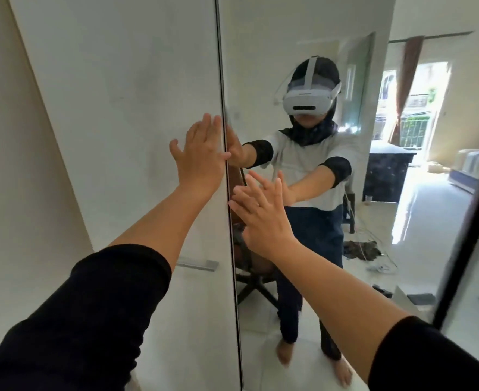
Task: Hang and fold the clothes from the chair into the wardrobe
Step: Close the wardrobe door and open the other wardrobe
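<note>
I face the wardrobe with both doors closed. The white left door (pixel 125 114) has my left hand (pixel 200 153) flat against it near its right edge, fingers spread and empty. My right hand (pixel 260 213) presses flat on the mirrored right door (pixel 303 38), fingers apart, holding nothing. The mirror reflects a person in a headset and a dark swivel chair (pixel 256 273) behind them. No clothes are visible on the chair's reflection.
A metal handle (pixel 197 263) sits low on the white door. A dark vertical frame (pixel 469 221) bounds the mirror on the right. In the reflection I see a tiled floor, cables, a dark cabinet and a bright doorway.
</note>
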Demonstrator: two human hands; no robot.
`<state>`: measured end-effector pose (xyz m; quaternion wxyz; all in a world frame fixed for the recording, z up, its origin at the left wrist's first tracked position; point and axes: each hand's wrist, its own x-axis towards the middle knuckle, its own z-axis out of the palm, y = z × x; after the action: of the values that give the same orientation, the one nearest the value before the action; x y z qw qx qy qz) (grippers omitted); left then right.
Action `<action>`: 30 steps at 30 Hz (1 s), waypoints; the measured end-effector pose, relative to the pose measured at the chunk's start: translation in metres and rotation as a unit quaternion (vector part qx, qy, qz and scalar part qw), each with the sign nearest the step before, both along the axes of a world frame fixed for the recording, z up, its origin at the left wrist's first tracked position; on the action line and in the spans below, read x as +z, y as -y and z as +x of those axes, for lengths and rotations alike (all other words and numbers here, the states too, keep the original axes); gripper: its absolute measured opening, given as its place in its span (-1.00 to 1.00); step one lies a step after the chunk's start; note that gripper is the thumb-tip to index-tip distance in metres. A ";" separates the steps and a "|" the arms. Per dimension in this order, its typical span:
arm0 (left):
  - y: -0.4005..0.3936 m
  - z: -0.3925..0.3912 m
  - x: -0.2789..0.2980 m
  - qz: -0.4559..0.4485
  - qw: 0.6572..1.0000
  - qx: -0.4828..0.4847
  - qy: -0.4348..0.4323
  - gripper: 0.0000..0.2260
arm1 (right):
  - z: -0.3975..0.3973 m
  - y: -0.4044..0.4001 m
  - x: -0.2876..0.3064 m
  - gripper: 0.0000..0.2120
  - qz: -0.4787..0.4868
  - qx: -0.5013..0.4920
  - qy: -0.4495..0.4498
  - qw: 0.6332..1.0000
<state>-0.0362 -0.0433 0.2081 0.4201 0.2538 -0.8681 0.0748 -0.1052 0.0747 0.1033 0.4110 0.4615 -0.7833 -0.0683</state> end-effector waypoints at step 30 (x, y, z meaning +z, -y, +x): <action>-0.313 -0.187 -0.001 -0.219 0.935 -0.267 0.076 -0.27 | -0.126 -0.356 -0.025 -0.43 0.093 -0.221 -0.134 0.961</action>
<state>-0.2227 0.2699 0.2071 0.4028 -0.0923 -0.8951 0.1675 -0.2315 0.4303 0.0779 0.4421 0.2995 -0.7935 -0.2918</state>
